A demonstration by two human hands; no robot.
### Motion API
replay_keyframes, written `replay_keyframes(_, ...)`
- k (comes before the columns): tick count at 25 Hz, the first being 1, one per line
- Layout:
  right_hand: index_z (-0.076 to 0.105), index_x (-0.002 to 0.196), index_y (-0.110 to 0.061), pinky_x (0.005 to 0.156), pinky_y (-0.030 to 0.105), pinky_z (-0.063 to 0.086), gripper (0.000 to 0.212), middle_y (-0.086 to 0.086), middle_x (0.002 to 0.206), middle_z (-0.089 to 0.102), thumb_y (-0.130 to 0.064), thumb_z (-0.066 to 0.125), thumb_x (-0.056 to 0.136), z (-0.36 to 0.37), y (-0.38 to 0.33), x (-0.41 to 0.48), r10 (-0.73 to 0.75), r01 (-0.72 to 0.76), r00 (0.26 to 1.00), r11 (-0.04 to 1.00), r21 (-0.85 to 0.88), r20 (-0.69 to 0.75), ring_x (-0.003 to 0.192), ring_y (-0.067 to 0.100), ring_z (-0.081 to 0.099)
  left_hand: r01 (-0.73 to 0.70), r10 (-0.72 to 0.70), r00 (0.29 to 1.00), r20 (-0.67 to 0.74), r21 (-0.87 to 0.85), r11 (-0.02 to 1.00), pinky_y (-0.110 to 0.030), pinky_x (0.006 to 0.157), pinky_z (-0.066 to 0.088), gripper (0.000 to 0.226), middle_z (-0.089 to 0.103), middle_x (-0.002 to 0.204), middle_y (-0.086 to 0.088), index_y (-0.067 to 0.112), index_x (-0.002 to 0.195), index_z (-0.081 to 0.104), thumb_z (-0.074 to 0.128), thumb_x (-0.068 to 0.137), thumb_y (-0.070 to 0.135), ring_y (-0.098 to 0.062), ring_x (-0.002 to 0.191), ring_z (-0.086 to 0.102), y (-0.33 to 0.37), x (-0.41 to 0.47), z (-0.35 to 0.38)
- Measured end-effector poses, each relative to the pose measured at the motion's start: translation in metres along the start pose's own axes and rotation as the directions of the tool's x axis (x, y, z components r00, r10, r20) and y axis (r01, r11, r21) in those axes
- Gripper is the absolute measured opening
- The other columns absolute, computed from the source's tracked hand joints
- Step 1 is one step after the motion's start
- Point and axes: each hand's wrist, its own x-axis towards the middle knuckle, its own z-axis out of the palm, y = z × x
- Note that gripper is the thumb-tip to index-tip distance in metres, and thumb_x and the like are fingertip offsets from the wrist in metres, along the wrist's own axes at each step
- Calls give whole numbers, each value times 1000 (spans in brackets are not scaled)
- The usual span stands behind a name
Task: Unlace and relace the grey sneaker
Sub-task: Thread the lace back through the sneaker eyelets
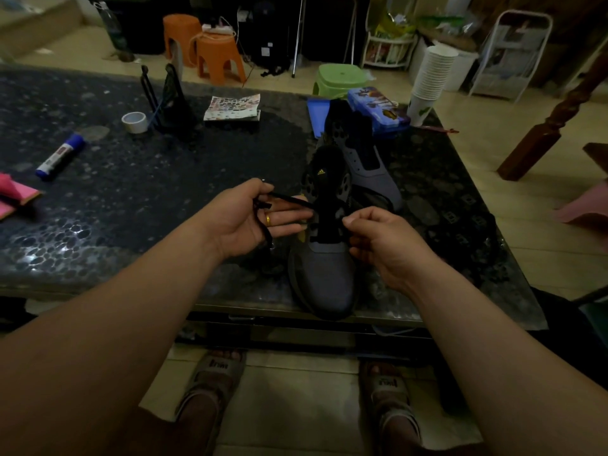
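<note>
- A seated person works on the grey sneaker (324,278), which stands at the near edge of a dark pebble-patterned table (131,199) with its toe pointing back at them, probably so the eyelet rows face up and both hands can reach them.
- The left hand (253,215) lies palm up just beside the shoe's left side. Its thumb pins the black lace (289,197) against the forefinger while the other fingers stretch out flat towards the shoe. A slack length of lace drapes across the palm and hangs below it, apparently gathered there to keep it off the table.
- The lace runs taut from that pinch into the upper eyelets beside the black tongue (327,209), which suggests it is being drawn through a hole.
- The right hand (381,241) sits against the shoe's right eyelet row with fingers curled and thumb forward, likely steadying the upper. Whether it grips lace or shoe cannot be told.
- A second sneaker (371,169) waits just behind the first. A glue stick (61,156) and a tape roll (134,121) lie well apart on the left.
</note>
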Motion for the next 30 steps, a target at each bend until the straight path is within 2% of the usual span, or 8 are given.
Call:
replay_keyframes(8,65,89,-16,62,24,52,14,1,81,65,-9,60,100,-5,0,-1,53,-52,998,998,-36,28,75,13,62,-1,-7,996,-85,-87,996,-48,76,63,36,65,60,-8,3,84,52,33,111,17,-37,79,77,-21,0,29)
replay_keyframes(13,63,94,-13,63,24,54,13,3,78,61,-9,54,103,-4,-2,-1,85,-85,995,996,-2,53,72,14,60,-6,-26,983,-182,-174,985,-41,54,62,39,46,51,-1,10,77,48,38,112,22,-28,61,75,-28,8,26)
replay_keyframes(18,62,95,-12,63,24,55,12,5,80,61,-9,54,104,-4,-2,-1,99,-100,994,995,5,49,73,15,60,9,-52,980,-194,-215,977,-32,52,59,42,35,46,4,18,70,43,43,111,28,-14,41,54,-36,17,24)
replay_keyframes(22,58,107,-12,55,26,56,6,9,90,65,-9,58,102,-4,-4,3,32,-35,999,995,-95,-41,69,17,64,18,-45,980,-193,-137,990,-25,48,52,40,35,52,4,19,72,44,47,109,35,-12,38,39,-37,20,19)
replay_keyframes(24,56,114,-17,55,28,57,13,10,93,68,-14,61,102,-7,-5,9,-55,34,996,956,-290,-64,70,19,67,-23,73,970,-232,210,977,-26,47,44,37,39,58,-1,17,78,48,48,109,36,-13,38,35,-37,18,11)
replay_keyframes(27,61,96,-19,61,32,53,5,3,84,66,-22,63,99,-10,-7,14,-230,179,973,749,-638,3,73,19,65,49,130,982,-140,842,537,-27,45,44,32,48,57,-3,13,82,62,54,106,33,-14,42,44,-30,3,-6)
replay_keyframes(29,61,90,-18,59,29,44,9,-1,80,63,-24,63,97,-11,-10,13,-290,212,957,661,-720,16,73,17,60,53,82,993,-81,953,299,-30,53,50,24,59,67,-3,14,86,66,60,102,31,-18,56,57,-25,-8,-11)
replay_keyframes(30,60,89,-17,58,30,42,10,-2,79,62,-24,63,96,-11,-14,11,-317,224,948,668,-709,0,71,16,59,5,163,986,-36,981,192,-32,64,54,17,65,80,-3,16,94,67,64,100,31,-20,71,64,-24,-11,-10)
